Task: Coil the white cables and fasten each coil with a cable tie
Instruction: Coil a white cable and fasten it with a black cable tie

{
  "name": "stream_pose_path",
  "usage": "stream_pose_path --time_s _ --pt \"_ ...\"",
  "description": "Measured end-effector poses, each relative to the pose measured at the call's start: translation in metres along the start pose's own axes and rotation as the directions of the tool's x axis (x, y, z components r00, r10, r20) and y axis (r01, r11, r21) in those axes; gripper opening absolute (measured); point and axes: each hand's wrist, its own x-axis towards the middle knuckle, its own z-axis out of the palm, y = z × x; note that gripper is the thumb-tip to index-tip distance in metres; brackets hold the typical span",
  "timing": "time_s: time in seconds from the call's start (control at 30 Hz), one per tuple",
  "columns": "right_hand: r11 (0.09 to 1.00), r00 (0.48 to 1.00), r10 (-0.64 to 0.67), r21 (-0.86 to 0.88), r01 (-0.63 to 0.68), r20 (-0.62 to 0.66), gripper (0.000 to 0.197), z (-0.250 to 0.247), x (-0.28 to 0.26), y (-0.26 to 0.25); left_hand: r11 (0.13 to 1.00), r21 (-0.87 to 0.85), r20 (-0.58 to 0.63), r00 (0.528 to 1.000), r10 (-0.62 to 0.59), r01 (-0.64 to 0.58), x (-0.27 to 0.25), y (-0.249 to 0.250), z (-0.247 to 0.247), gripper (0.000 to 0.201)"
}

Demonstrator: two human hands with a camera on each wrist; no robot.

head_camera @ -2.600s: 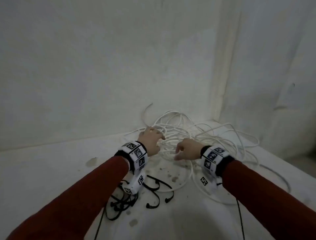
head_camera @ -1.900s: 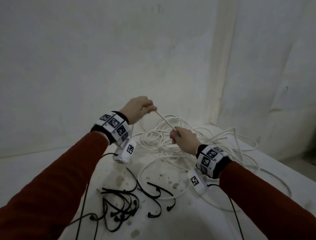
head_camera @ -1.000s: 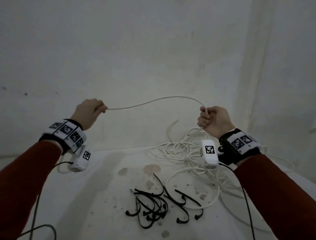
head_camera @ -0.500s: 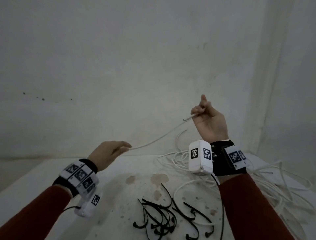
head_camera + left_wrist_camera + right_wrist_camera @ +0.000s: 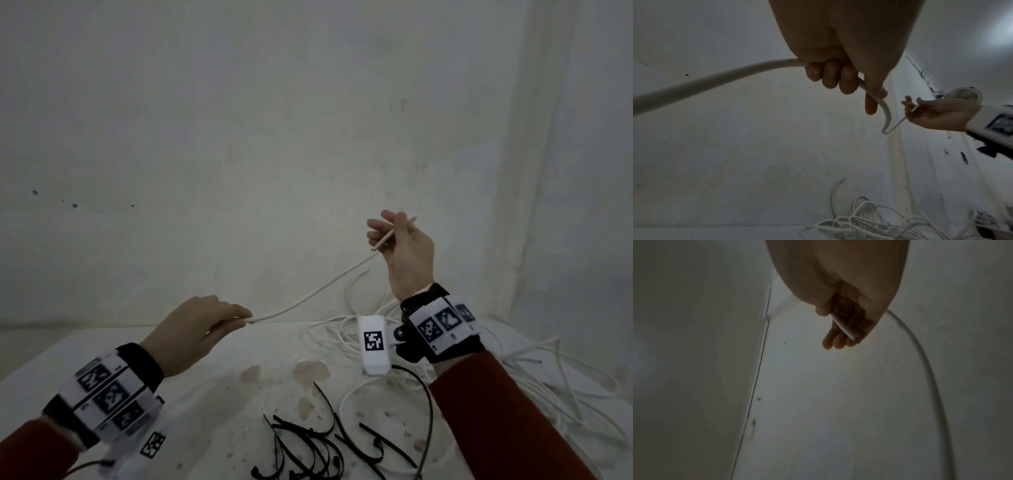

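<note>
A big white table [image 5: 212, 377] with brown spots sits against a pale wall [image 5: 239, 137]; a messy pile of white cables [image 5: 555, 377] lies on its right side, well apart from the left hand; a bunch of black cable ties [image 5: 318, 448] lies near the front edge. One white cable [image 5: 308, 301] hangs in the air between both hands. The left hand [image 5: 191, 329], low over the table, has its fingers curled round this cable; the right hand [image 5: 407, 250], held higher, grips the cable's loose end between thumb and fingers.
</note>
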Motion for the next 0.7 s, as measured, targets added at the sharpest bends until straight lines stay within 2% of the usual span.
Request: stream_pose_path --time_s 0.13,0.2,0.23,0.3,0.37,0.4,0.43,0.47,0.53,0.63,0.7 --pt "0.953 0.986 -0.080 -0.280 0.119 0.147 0.023 0.014 -0.002 0.012 0.995 -0.037 0.027 0.995 0.096 -0.095 0.008 0.010 -0.002 0.033" --pt "0.854 0.952 -0.076 -0.473 0.216 0.297 0.022 0.015 -0.002 0.022 0.991 -0.057 0.023 0.992 0.126 -0.125 0.014 0.013 -0.004 0.033" --pt "0.750 0.915 -0.055 -0.589 0.302 0.399 0.021 0.013 -0.003 0.026 0.989 -0.051 0.014 0.991 0.136 -0.135 0.017 0.013 -0.005 0.033" --pt "0.472 0.794 0.053 -0.716 0.514 0.605 0.020 0.006 -0.004 0.032 0.989 -0.042 -0.005 0.990 0.140 -0.140 0.023 0.011 -0.012 0.032" --pt "0.219 0.671 0.197 -0.699 0.680 0.715 0.018 -0.001 -0.007 0.035 0.989 -0.054 -0.013 0.991 0.135 -0.135 0.027 0.008 -0.019 0.031" --pt "0.118 0.626 0.239 -0.662 0.740 0.742 0.018 -0.004 -0.008 0.036 0.988 -0.062 -0.015 0.990 0.138 -0.138 0.029 0.008 -0.021 0.031" --pt "0.053 0.592 0.248 -0.621 0.782 0.767 0.019 -0.005 -0.011 0.037 0.987 -0.072 -0.011 0.989 0.145 -0.146 0.030 0.009 -0.023 0.031" --pt "0.037 0.562 0.223 -0.583 0.812 0.796 0.023 -0.006 -0.013 0.037 0.984 -0.082 -0.001 0.987 0.158 -0.158 0.032 0.012 -0.023 0.031" --pt "0.103 0.503 0.133 -0.516 0.850 0.854 0.032 -0.005 -0.018 0.036 0.976 -0.101 0.018 0.981 0.194 -0.191 0.037 0.018 -0.022 0.031" --pt "0.279 0.501 0.100 -0.507 0.815 0.860 0.023 0.002 -0.026 0.032 0.966 -0.104 0.020 0.970 0.241 -0.238 0.045 0.023 -0.016 0.030" --pt "0.305 0.510 0.169 -0.536 0.787 0.844 0.020 0.005 -0.028 0.029 0.964 -0.091 0.014 0.967 0.253 -0.251 0.049 0.021 -0.016 0.029"
